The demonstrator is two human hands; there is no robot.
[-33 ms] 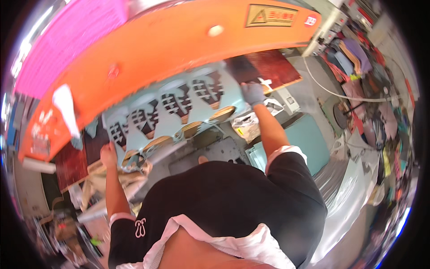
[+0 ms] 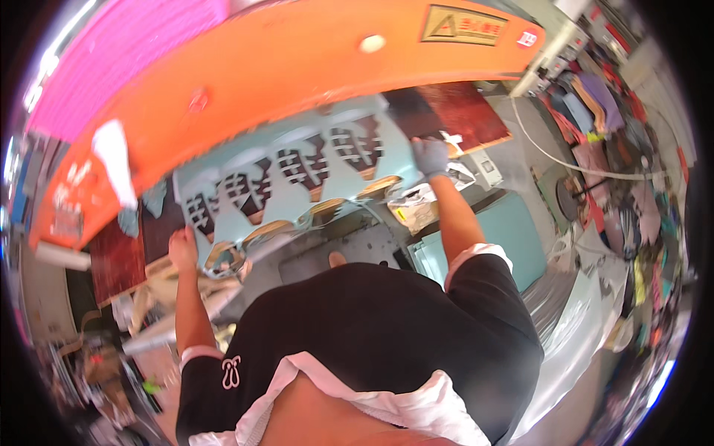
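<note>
Light blue, thin sheet of material, perforated by a row of four dark-showing openings (image 2: 277,196), stretches between my hands in the head view. It lies along the dark red, flat surface (image 2: 476,111), which shows bare beyond both ends, and it reaches to the front edge, where tan wood peeps through the scallops of its near side. Its far side runs in beneath the long orange metal beam (image 2: 275,70).

I judge the cutting of these four shapes to be done, since dark backing shows through each opening, with narrow blue strips left across it. Left over, as far as I can see, are a plain band along the far side and the sheet itself, not yet lifted clear of the surface. Two small light blue scraps (image 2: 154,198) hang or lie near the left end; which, I cannot tell.

The sheet's long axis follows the surface's front edge, slanting up in the view from the left end to the right. The openings taper toward me and that front edge.

My bare left hand (image 2: 183,250) has its fingers curled tight, pinching the sheet's near left corner. My grey-gloved right hand (image 2: 431,157) is at the right edge; whether its fingers grip or merely press, I cannot tell.
</note>
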